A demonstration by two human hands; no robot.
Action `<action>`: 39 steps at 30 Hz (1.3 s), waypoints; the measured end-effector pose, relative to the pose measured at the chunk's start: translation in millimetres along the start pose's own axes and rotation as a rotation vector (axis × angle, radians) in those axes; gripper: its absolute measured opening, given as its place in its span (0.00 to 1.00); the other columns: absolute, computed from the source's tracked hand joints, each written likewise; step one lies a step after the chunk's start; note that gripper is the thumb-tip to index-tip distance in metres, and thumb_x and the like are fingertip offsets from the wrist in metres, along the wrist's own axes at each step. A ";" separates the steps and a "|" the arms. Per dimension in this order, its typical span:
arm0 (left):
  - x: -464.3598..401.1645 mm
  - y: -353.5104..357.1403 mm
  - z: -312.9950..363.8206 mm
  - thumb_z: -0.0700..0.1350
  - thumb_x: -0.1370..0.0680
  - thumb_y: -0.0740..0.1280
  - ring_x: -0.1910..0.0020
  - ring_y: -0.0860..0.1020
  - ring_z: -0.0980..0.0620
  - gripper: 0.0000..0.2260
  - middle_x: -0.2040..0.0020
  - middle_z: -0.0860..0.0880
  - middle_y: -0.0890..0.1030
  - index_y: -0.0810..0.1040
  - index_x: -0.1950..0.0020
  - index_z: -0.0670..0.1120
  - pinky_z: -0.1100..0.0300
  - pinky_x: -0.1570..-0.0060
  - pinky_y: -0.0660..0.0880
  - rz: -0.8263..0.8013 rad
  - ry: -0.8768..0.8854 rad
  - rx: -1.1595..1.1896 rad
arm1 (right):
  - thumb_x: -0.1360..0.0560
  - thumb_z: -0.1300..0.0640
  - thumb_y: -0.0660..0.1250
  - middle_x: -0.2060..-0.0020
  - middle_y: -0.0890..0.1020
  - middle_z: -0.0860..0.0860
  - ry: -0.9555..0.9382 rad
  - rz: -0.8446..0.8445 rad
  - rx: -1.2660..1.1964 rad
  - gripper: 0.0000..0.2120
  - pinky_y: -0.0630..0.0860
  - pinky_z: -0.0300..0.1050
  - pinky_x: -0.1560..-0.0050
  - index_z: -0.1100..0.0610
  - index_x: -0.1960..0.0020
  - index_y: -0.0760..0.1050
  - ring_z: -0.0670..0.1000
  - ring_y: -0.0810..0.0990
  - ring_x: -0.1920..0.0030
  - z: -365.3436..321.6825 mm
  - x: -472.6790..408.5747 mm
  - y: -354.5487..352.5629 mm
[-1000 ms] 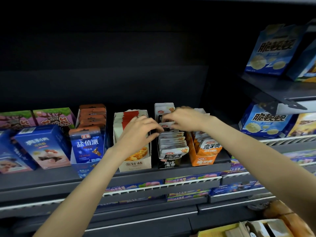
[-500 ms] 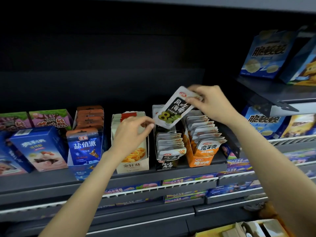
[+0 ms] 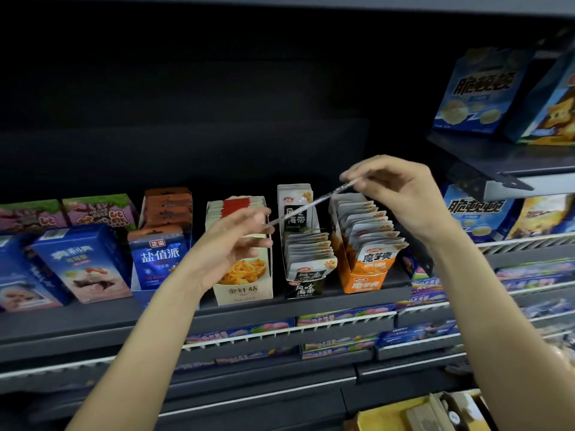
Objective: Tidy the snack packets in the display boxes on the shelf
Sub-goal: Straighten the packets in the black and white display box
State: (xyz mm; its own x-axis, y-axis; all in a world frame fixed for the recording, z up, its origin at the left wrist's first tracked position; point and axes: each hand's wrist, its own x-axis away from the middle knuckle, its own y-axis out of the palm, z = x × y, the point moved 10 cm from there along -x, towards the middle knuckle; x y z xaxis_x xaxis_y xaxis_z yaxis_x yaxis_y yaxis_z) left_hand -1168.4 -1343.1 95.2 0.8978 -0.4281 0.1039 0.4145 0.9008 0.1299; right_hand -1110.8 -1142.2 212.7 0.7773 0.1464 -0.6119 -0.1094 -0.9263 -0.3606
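A: State of the hands is recorded. 1 snack packet [image 3: 314,203] is held edge-on in the air, above the shelf [image 3: 93,321] and over the black display box [image 3: 303,287]. Its upper end is pinched by the right hand [image 3: 401,197] between thumb and fingertips; its lower end is met by the left hand [image 3: 236,244], thumb against it, the other fingers loosely curled. Whether that end is truly pinched cannot be told.

B: Where should it be put?

A: Judged from the printing, the black display box is its home; packets of that kind are stacked there, with 1 standing tall at the back. The orange display box [image 3: 364,281] is just beside it on the right, the cream display box [image 3: 242,293] on the left.

B: How is the step best done?

A: The packet should be turned face-forward and upright before it is lowered, so the label is matched to the row. A gap should be opened with the left fingers; the packet is then slid in flat. Risk noted: neighbouring packets may be tipped forward if it is pushed in crooked.
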 end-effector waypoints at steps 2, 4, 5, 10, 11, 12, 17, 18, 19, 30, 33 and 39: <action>4.8 -5.5 -0.5 0.44 0.33 0.70 0.61 0.82 0.57 0.19 0.58 0.52 0.85 0.77 0.42 0.50 0.68 0.64 0.77 0.024 0.033 0.002 | 0.27 0.69 0.67 0.42 0.79 0.48 -0.018 -0.062 -0.029 0.13 0.76 0.40 0.43 0.53 0.52 0.82 0.47 0.77 0.39 1.0 1.1 6.0; 9.5 -13.8 1.1 0.43 0.34 0.72 0.56 0.82 0.55 0.19 0.54 0.50 0.84 0.78 0.43 0.52 0.66 0.60 0.78 0.075 0.096 -0.017 | 0.28 0.66 0.69 0.38 0.75 0.50 0.029 -0.060 -0.041 0.15 0.76 0.40 0.43 0.47 0.54 0.84 0.47 0.75 0.37 8.2 1.9 6.9; 12.3 -17.5 2.7 0.43 0.32 0.72 0.54 0.82 0.55 0.17 0.52 0.50 0.84 0.79 0.44 0.52 0.66 0.59 0.77 0.110 0.136 -0.051 | 0.27 0.66 0.68 0.39 0.76 0.50 0.065 -0.056 -0.038 0.15 0.76 0.39 0.44 0.46 0.53 0.84 0.47 0.76 0.38 13.3 3.1 7.0; 24.0 -27.4 9.4 0.37 0.27 0.70 0.58 0.81 0.58 0.12 0.52 0.49 0.82 0.80 0.46 0.48 0.67 0.62 0.76 0.242 0.275 -0.177 | 0.23 0.70 0.61 0.50 0.83 0.39 0.208 -0.153 0.031 0.18 0.77 0.36 0.47 0.50 0.47 0.80 0.45 0.80 0.42 31.3 12.9 15.9; 25.4 -28.8 10.6 0.36 0.26 0.70 0.59 0.81 0.59 0.12 0.53 0.49 0.82 0.80 0.45 0.47 0.68 0.63 0.76 0.258 0.288 -0.178 | 0.22 0.71 0.60 0.49 0.83 0.39 0.219 -0.153 0.030 0.18 0.77 0.35 0.47 0.50 0.46 0.80 0.44 0.80 0.42 32.1 14.0 15.1; 26.4 -30.7 11.3 0.36 0.26 0.70 0.60 0.81 0.59 0.12 0.53 0.50 0.82 0.80 0.45 0.47 0.68 0.63 0.75 0.271 0.299 -0.179 | 0.22 0.71 0.59 0.49 0.83 0.39 0.230 -0.144 0.017 0.19 0.77 0.35 0.47 0.51 0.46 0.80 0.44 0.79 0.42 32.3 15.0 13.7; 29.3 -33.5 11.0 0.36 0.27 0.70 0.61 0.80 0.58 0.11 0.54 0.50 0.83 0.80 0.47 0.48 0.68 0.63 0.75 0.280 0.323 -0.157 | 0.22 0.72 0.59 0.49 0.83 0.42 0.221 -0.116 0.044 0.20 0.76 0.33 0.49 0.50 0.45 0.78 0.42 0.80 0.44 25.3 16.5 11.4; 29.5 -33.6 11.0 0.36 0.27 0.70 0.62 0.80 0.59 0.11 0.54 0.50 0.82 0.80 0.47 0.48 0.68 0.63 0.75 0.282 0.324 -0.157 | 0.23 0.73 0.59 0.49 0.82 0.42 0.208 -0.118 0.069 0.20 0.76 0.33 0.48 0.50 0.45 0.78 0.41 0.80 0.44 23.3 16.5 12.1; 29.7 -33.3 11.0 0.36 0.27 0.70 0.62 0.80 0.59 0.11 0.55 0.51 0.82 0.80 0.47 0.47 0.68 0.63 0.75 0.281 0.323 -0.160 | 0.23 0.74 0.59 0.49 0.81 0.43 0.183 -0.118 0.099 0.22 0.76 0.33 0.48 0.50 0.45 0.78 0.41 0.80 0.44 20.5 16.5 12.9; 18.4 -13.9 14.2 0.45 0.23 0.65 0.62 0.81 0.57 0.11 0.54 0.50 0.84 0.79 0.42 0.47 0.67 0.61 0.77 0.173 0.225 0.034 | 0.26 0.62 0.70 0.50 0.72 0.44 -0.116 0.154 0.380 0.06 0.72 0.37 0.45 0.52 0.52 0.78 0.41 0.73 0.48 -17.1 1.5 -13.7; 11.9 -2.0 17.6 0.45 0.19 0.60 0.58 0.81 0.57 0.09 0.54 0.50 0.84 0.79 0.45 0.48 0.66 0.61 0.77 0.125 0.234 0.050 | 0.22 0.61 0.66 0.54 0.80 0.45 0.022 0.176 0.247 0.04 0.78 0.38 0.63 0.52 0.50 0.75 0.42 0.81 0.56 -3.9 -3.1 -20.0; 6.3 16.3 26.3 0.48 0.21 0.63 0.46 0.75 0.63 0.10 0.45 0.59 0.79 0.77 0.40 0.54 0.67 0.46 0.71 0.175 0.503 -0.715 | 0.21 0.59 0.65 0.57 0.81 0.49 0.030 0.253 0.417 0.06 0.76 0.33 0.71 0.60 0.47 0.76 0.40 0.81 0.63 8.9 -14.1 -36.7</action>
State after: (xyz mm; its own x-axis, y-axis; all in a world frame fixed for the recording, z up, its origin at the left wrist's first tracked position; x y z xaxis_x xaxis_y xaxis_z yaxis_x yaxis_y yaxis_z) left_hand -1159.9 -1333.1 124.0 0.8463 -0.3490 -0.4024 0.1085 0.8526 -0.5112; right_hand -1123.2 -1107.2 228.3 0.7112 -0.0807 -0.6983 -0.5308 -0.7129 -0.4582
